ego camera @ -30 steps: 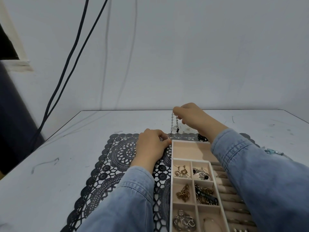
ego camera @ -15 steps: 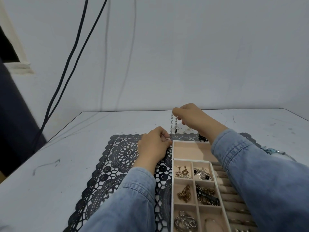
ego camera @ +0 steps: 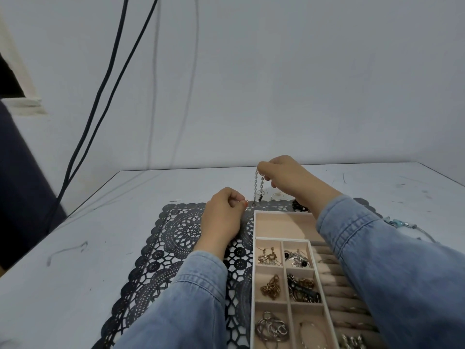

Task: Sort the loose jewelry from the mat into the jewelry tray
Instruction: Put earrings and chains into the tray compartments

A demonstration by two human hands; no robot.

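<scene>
A: Step?
B: Pickup. Bead chain hangs just beyond jewelry tray far-left corner; right hand fingers pinch its top. Left hand fingers curled at its lower end, grip unclear.
A: Next?
B: Probably lower it into 1 tray compartment, slowly.

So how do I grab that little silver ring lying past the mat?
Pinch the silver ring by its thin rim, coming straight down from above: it seems to lie flat on the table, so there is no side to hook.

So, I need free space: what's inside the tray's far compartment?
Only bare beige lining shows in the far compartment; the right sleeve covers its right end.
</scene>
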